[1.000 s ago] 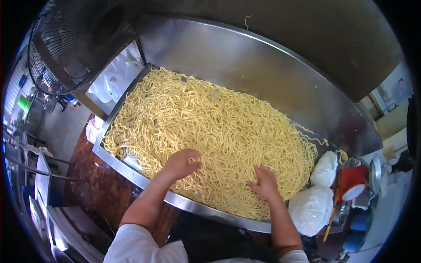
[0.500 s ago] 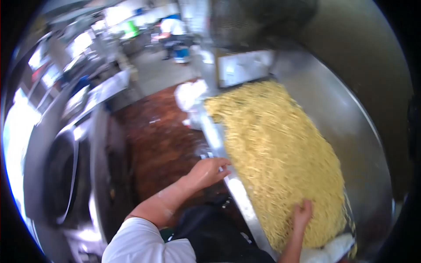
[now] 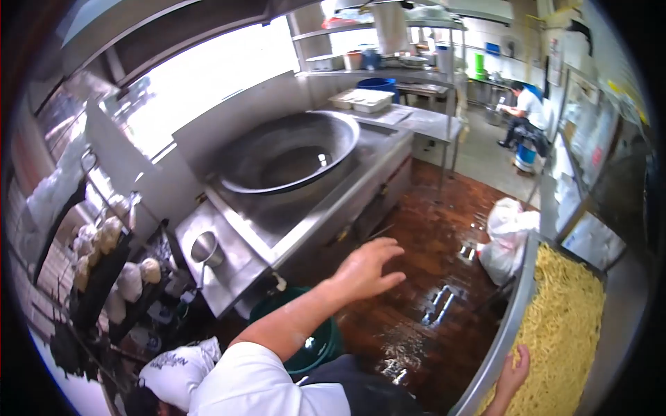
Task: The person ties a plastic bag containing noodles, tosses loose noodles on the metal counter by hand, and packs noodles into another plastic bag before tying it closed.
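My left hand (image 3: 368,270) hangs in the air over the wet floor, its fingers apart and holding nothing. To the right, a long metal tray (image 3: 479,378) contains a thick layer of yellow noodles (image 3: 565,312). Over the near left part of the noodles is my right hand (image 3: 513,371), loosely bent, with nothing visible in it. Whether its fingers touch the noodles I cannot tell.
A big wok (image 3: 291,156) is set in a steel stove (image 3: 374,187). A metal ladle or pot (image 3: 205,248) rests on the side ledge, above a green tub (image 3: 322,347). White bags (image 3: 510,236) stand beside the tray. Farther back a person (image 3: 527,114) sits.
My view has swung left, bringing the wok and stove into sight. The noodle tray now lies at the right edge. My left hand is now away from the tray's rim.
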A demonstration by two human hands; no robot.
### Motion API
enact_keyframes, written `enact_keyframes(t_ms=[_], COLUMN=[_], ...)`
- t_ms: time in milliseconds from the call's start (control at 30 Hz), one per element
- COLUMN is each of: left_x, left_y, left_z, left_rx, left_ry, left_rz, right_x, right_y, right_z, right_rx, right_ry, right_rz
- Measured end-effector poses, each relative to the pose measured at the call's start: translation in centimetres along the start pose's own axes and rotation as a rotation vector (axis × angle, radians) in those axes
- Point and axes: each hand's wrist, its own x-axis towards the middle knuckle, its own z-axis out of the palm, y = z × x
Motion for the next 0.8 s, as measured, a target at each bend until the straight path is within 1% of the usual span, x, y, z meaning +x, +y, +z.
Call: enact_keyframes(t_ms=[67, 100, 133, 167, 200, 233, 267, 333, 367, 400, 467, 500, 533, 567, 600, 633, 667, 700, 733, 800], left_x=[-1.5, -2.3, -3.2, -4.2, -5.5, -6.4, -7.6, -9.6, -11.1, -12.9, -15.4, -16.3, -16.7, -16.5, -16.6, -17.0, -17.8, -18.6, -19.7, -22.2], left_y=[-3.1, -4.6, -6.0, -8.8, -12.2, -13.9, -16.8, -20.4, -22.7, -25.7, -30.6, -32.6, -34.3, -34.9, -35.4, -36.2, -38.1, -40.3, -42.9, -46.5], left_z=[-4.1, -5.9, -8.1, -9.9, -11.7, -14.2, -16.8, -22.2, -25.2, -28.3, -33.0, -35.0, -36.9, -38.4, -39.7, -41.1, -42.8, -45.3, -46.9, -47.9], left_rx=[0.049, 0.012, -0.049, -0.001, -0.25, -0.314, -0.373, -0.68, -0.959, -1.25, -1.554, -1.534, -1.478, -1.432, -1.425, -1.478, -1.541, -1.711, -1.735, -1.347], left_ry=[0.16, 0.312, 0.436, 0.536, 0.629, 0.744, 0.892, 1.154, 1.186, 1.146, 1.035, 1.081, 1.245, 1.392, 1.409, 1.423, 1.485, 1.625, 1.611, 1.433], left_rz=[-0.095, -0.136, -0.202, -0.265, -0.4, -0.395, -0.489, -0.56, -0.533, -0.469, -0.283, -0.255, -0.285, -0.281, -0.224, -0.168, -0.146, -0.177, -0.184, 0.086], right_x=[0.3, 0.0, -0.2, -0.6, -1.0, -1.4, -1.5, -2.0, -2.0, -2.0, -1.8, -1.4, -1.0, -0.7, -0.4, 0.1, 0.6, 1.2, 1.8, 2.6], right_y=[-2.3, -4.3, -4.9, -6.5, -8.6, -10.3, -11.5, -13.6, -15.4, -18.4, -20.7, -21.6, -22.5, -23.8, -25.1, -26.7, -28.3, -30.1, -31.9, -36.0], right_z=[3.6, 5.1, 6.7, 7.8, 8.9, 9.9, 10.9, 12.3, 12.5, 12.3, 12.9, 13.2, 13.3, 13.5, 13.8, 14.2, 14.7, 15.4, 16.2, 18.5], right_rx=[0.178, 0.127, 0.13, 0.128, 0.121, 0.113, 0.105, 0.133, 0.096, 0.082, 0.045, 0.013, -0.02, -0.009, 0.0, -0.021, -0.041, -0.071, -0.105, -0.075], right_ry=[-0.137, -0.194, -0.272, -0.325, -0.375, -0.374, -0.381, -0.442, -0.467, -0.488, -0.473, -0.465, -0.462, -0.464, -0.476, -0.51, -0.545, -0.562, -0.58, -0.601], right_rz=[0.051, -0.037, -0.034, 0.003, 0.045, 0.052, 0.058, -0.015, -0.036, -0.058, -0.16, -0.213, -0.263, -0.246, -0.201, -0.208, -0.216, -0.312, -0.407, -0.608])
